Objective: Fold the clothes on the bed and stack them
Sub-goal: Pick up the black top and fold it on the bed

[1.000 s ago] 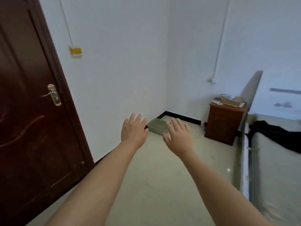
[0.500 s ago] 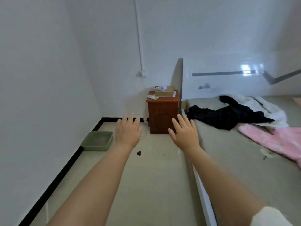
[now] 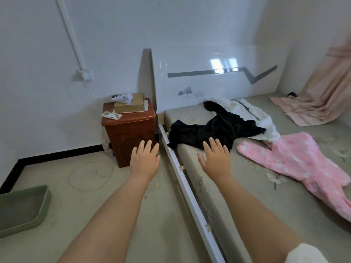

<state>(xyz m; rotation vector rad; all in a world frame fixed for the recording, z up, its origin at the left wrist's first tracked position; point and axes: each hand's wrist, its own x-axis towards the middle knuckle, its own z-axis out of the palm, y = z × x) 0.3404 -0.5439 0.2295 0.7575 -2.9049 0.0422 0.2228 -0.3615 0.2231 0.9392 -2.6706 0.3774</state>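
Observation:
A crumpled black garment (image 3: 212,130) lies near the head of the bed (image 3: 237,196), partly over a white garment (image 3: 254,114). A pink garment (image 3: 303,168) is spread out to the right of them. My left hand (image 3: 145,160) is held out over the floor beside the bed, fingers apart and empty. Over the bed's left side, my right hand (image 3: 215,158) hovers just short of the black garment, open and empty.
A brown nightstand (image 3: 129,130) with a cardboard box (image 3: 129,105) stands left of the white headboard (image 3: 218,76). A green tray (image 3: 20,209) sits on the floor at left. A pink curtain (image 3: 326,88) drapes onto the bed's far right corner.
The view has swung right from the door and wall to the bed. The clothes are now in front of my outstretched hands, which stay open.

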